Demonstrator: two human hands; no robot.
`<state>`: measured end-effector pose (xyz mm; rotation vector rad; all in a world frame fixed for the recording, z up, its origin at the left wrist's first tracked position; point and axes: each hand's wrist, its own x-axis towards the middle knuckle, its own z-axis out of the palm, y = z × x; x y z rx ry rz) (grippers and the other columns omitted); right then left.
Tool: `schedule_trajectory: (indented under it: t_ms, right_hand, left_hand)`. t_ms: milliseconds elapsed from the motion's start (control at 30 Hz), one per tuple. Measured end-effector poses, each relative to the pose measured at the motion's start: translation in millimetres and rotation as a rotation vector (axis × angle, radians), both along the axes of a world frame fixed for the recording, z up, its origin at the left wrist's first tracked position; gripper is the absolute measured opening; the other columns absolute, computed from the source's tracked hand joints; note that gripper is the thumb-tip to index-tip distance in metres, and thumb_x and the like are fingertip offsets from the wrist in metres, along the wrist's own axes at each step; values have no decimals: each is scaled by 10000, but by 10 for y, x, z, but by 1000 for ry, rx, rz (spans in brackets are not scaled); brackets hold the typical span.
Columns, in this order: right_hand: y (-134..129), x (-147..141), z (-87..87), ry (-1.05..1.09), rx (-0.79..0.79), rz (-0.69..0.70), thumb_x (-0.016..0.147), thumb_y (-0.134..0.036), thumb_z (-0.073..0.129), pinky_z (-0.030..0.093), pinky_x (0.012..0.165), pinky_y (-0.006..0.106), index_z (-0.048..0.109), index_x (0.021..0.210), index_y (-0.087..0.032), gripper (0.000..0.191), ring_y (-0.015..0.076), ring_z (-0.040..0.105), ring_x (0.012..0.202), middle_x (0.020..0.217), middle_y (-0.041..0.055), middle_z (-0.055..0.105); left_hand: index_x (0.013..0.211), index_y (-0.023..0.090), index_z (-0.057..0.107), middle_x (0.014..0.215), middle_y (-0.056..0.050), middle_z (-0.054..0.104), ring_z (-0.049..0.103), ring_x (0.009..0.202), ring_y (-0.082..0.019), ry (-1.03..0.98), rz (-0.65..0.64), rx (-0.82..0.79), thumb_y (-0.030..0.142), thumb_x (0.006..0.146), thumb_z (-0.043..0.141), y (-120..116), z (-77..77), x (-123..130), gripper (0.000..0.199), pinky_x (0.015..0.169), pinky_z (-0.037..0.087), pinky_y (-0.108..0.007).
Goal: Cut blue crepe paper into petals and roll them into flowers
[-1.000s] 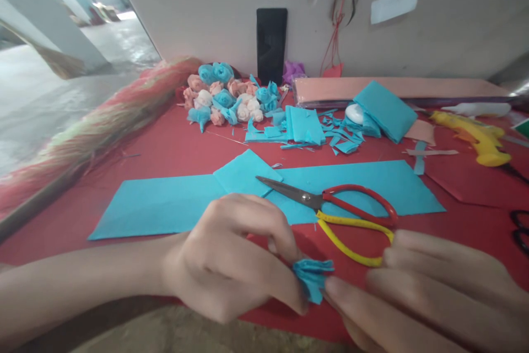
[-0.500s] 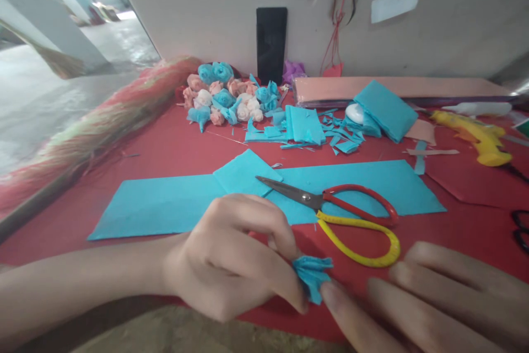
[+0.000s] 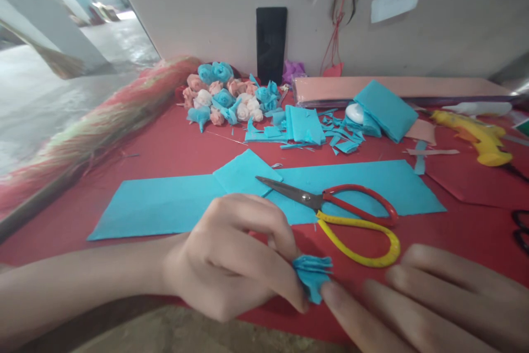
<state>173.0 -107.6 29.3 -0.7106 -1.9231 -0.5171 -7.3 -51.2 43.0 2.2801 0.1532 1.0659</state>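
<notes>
My left hand [image 3: 243, 256] is closed in a pinch on a small gathered piece of blue crepe paper [image 3: 314, 276], whose pleated end sticks out to the right. My right hand [image 3: 417, 298] has its fingers apart, and one fingertip touches the lower right edge of that piece. Just beyond the hands, scissors [image 3: 306, 197] with a red and a yellow handle lie across a long blue paper strip [image 3: 157, 204]. Under the scissors' tip is a blue paper square [image 3: 247, 172] resting on the strip.
Paper roses [image 3: 225, 97] are heaped at the back, near an upright black phone [image 3: 271, 44]. Blue scraps [image 3: 339, 135] and a folded blue stack [image 3: 386, 110] lie right of them. A yellow glue gun [image 3: 479, 132] is at the right, a broom [image 3: 99, 113] at the left.
The fingers of my right hand have shifted slightly, and the pleats at the end of the blue piece lie a little closer together. My left hand has hardly moved.
</notes>
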Motion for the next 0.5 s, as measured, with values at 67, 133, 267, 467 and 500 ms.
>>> schedule_trajectory:
  t_ms: [67, 133, 267, 467, 500]
  right_hand:
    - [10, -10, -10, -10, 5, 20, 833, -156, 529, 380, 430, 221, 629, 653, -246, 224, 20, 445, 349, 438, -111, 527]
    - [27, -16, 27, -18, 20, 11, 818, -139, 542, 377, 421, 211, 614, 621, -236, 231, 17, 438, 328, 412, -114, 512]
    - [55, -6, 187, -143, -33, 24, 790, -150, 582, 395, 420, 178, 613, 644, -241, 174, 15, 458, 334, 418, -119, 525]
    - [-25, -56, 171, -60, -105, -35, 758, -119, 569, 444, 505, 202, 580, 613, -223, 179, 26, 408, 307, 366, -114, 442]
    - [-46, -69, 134, -19, -131, -60, 754, -130, 572, 447, 527, 214, 581, 621, -220, 161, 25, 401, 308, 370, -116, 439]
  left_hand:
    - [574, 138, 637, 530, -35, 555, 551, 433, -102, -3, -5, 5, 36, 776, 467, 3, 1, 3, 283, 496, 503, -248]
    - [580, 138, 632, 533, -35, 558, 550, 433, -101, 1, -5, 8, 31, 772, 469, 4, 2, 3, 274, 492, 501, -245]
    - [579, 137, 590, 542, -34, 572, 550, 448, -97, -8, 3, 2, 25, 768, 478, -9, -4, -6, 247, 488, 503, -232]
    - [660, 150, 506, 559, -29, 604, 577, 510, -108, -109, 26, -88, 7, 729, 520, -27, -40, -12, 160, 521, 522, -234]
    - [669, 149, 504, 564, -32, 607, 577, 512, -108, -117, 23, -95, 4, 727, 522, -26, -44, -10, 157, 522, 522, -234]
